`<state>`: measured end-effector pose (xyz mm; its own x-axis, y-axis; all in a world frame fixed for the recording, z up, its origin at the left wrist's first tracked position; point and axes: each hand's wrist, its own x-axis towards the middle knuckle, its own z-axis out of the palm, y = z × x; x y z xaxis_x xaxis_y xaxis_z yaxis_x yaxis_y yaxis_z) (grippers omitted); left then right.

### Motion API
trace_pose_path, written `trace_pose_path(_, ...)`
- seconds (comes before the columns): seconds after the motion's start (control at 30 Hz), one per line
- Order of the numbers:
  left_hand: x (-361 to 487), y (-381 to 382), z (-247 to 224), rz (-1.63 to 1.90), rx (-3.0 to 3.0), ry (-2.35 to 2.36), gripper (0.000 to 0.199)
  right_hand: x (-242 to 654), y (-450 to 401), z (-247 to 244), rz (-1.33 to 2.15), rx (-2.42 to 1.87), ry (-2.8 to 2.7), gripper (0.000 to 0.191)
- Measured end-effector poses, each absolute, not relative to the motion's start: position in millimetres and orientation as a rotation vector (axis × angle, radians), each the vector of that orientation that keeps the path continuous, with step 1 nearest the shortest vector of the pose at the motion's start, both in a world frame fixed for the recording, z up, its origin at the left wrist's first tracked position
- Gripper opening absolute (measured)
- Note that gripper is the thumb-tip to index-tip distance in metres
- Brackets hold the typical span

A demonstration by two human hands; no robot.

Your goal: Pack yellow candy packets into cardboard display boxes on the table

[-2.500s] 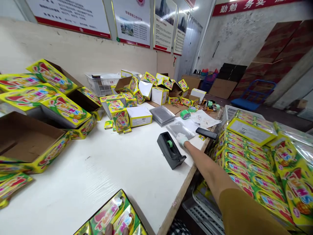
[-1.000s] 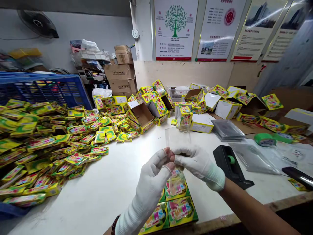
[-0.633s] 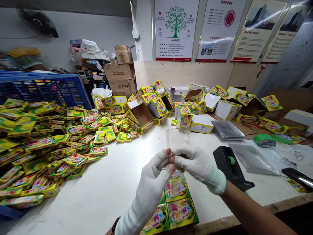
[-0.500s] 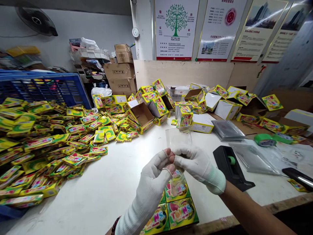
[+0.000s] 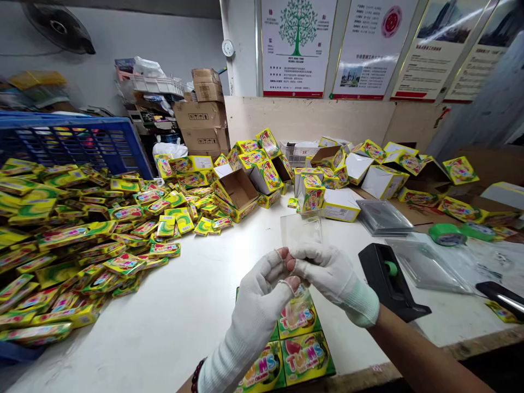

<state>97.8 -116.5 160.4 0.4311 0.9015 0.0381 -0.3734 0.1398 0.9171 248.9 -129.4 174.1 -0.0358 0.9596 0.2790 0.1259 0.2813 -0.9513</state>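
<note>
My left hand (image 5: pixel 262 297), in a white glove with bare fingertips, is closed in a pinch. My right hand (image 5: pixel 329 278), gloved the same way, pinches close against it, fingertips touching. Between them is a thin piece of clear plastic film (image 5: pixel 302 308), which hangs down over the boxes below; its exact shape is hard to make out. Under the hands, several green and yellow TWINS boxes (image 5: pixel 307 355) lie side by side at the table's front edge, partly hidden by my left hand. Just beyond my fingers is a clear rectangular plastic sheet (image 5: pixel 302 230).
A large heap of small yellow boxes (image 5: pixel 94 245) covers the left, before a blue crate (image 5: pixel 82 144). Opened display boxes (image 5: pixel 268 177) crowd the back. To the right are a black tape dispenser (image 5: pixel 388 284), clear plastic trays (image 5: pixel 385 217) and green tape rolls (image 5: pixel 447 233).
The view has tilted up or down slightly, shifting the scene a little. Both hands keep the same pinched pose over the boxes.
</note>
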Motion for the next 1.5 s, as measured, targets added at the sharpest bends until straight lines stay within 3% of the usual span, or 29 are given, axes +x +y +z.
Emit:
trace_pose_path(0.27,97.8,-111.3,156.3,1.035,1.103,0.636,0.05,248.7,-126.4,175.1,0.849,-1.066,-1.542,0.017)
trace_pose_path(0.83,99.7,-112.5,155.5,1.016,1.133,0.625,0.05,250.3,-128.5,173.4,0.919,-1.068,-1.518,0.024)
trace_pose_path(1.3,98.1,-116.0,161.6,1.026,1.18,0.591,0.036,245.2,-134.5,185.6,0.602,-1.141,-1.685,0.017)
trace_pose_path(1.5,97.3,-116.1,159.6,1.002,1.116,0.559,0.035,251.9,-130.6,181.2,0.788,-1.083,-1.635,0.023)
